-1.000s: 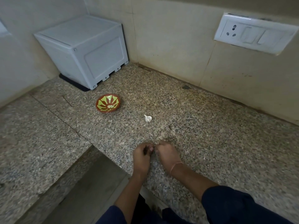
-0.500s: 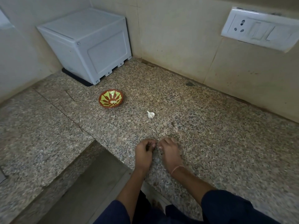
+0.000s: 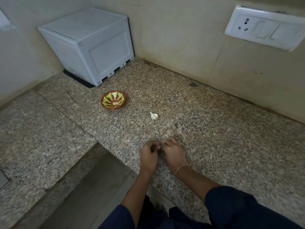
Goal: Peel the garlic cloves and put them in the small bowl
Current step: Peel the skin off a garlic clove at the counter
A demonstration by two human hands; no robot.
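The loose garlic piece [image 3: 153, 116] lies on the speckled tabletop [image 3: 214, 138], white, with its papery tip pointing away and to the left, so its long axis runs on a slant from far-left to near-right. It sits straight ahead of both hands, well apart from them and roughly in line with the gap where the fingertips meet. Neither hand is clearly closer.

The small bowl [image 3: 113, 100], red-brown with green petals, stands beyond and to the left of that piece. A few pale bits, probably peeled cloves, lie in its bottom. It is on the left hand's side, so that hand has the shorter way to it.

The left hand [image 3: 148, 156] and the right hand [image 3: 173, 154] rest near the tabletop's front edge, fingers curled and tips drawn together. This looks like peeling. Whatever they work at is too small and shadowed to see, so I cannot tell if either holds a clove.

A white box [image 3: 89, 47] stands in the far corner, and a socket plate [image 3: 264, 28] is on the wall.
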